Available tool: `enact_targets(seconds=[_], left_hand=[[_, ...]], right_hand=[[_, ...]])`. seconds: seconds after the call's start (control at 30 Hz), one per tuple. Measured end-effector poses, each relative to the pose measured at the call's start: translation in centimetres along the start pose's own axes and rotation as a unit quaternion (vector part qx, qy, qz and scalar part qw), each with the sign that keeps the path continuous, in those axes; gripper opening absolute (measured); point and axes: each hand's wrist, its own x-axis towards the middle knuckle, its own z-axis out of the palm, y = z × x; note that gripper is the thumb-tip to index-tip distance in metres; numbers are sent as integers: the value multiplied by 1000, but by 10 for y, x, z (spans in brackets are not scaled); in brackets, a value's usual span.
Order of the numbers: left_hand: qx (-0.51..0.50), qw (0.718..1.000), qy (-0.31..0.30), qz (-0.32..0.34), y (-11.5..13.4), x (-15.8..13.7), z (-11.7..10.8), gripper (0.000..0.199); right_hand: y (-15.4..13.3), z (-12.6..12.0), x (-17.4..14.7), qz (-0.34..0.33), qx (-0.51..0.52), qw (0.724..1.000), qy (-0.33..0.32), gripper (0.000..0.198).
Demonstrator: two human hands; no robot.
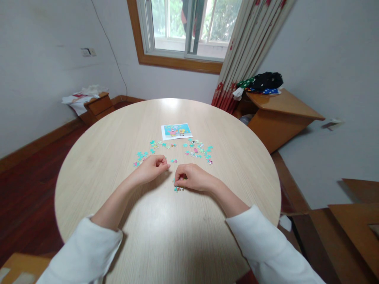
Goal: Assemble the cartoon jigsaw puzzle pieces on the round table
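Observation:
My left hand (153, 167) hovers over the table with its fingers curled inward and the thumb near the index finger. What it holds, if anything, is hidden. My right hand (192, 177) is closed in a pinch on a puzzle piece at the small cluster of jigsaw pieces (178, 189) near the table's middle. The fingers cover part of that cluster. Just beyond, between the hands, lies a small loose puzzle piece (173, 161). More turquoise and pink pieces lie in a left group (142, 154) and a right group (199, 149).
A printed cartoon picture (177, 131) lies flat behind the pieces on the round wooden table (166, 236). A wooden cabinet (281, 114) with cloths on it stands at the right. Papers top a small wooden stand (99, 106) at the left.

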Motion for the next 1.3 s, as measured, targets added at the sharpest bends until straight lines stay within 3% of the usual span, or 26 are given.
enact_targets(seconds=[0.87,1.07,1.2,1.3], left_hand=[[5,1000,-13,2,-1,1,0,29],[-3,1000,-25,-6,-2,-2,1,28],[11,998,-53,-14,-4,-3,7,27],[27,996,-79,-5,-3,-5,13,26]], right_hand=[[-1,3,0,6,14,1000,6,14],[11,4,5,13,139,988,73,16],[17,0,8,11,144,974,173,19],[21,-4,10,18,138,967,214,18]])
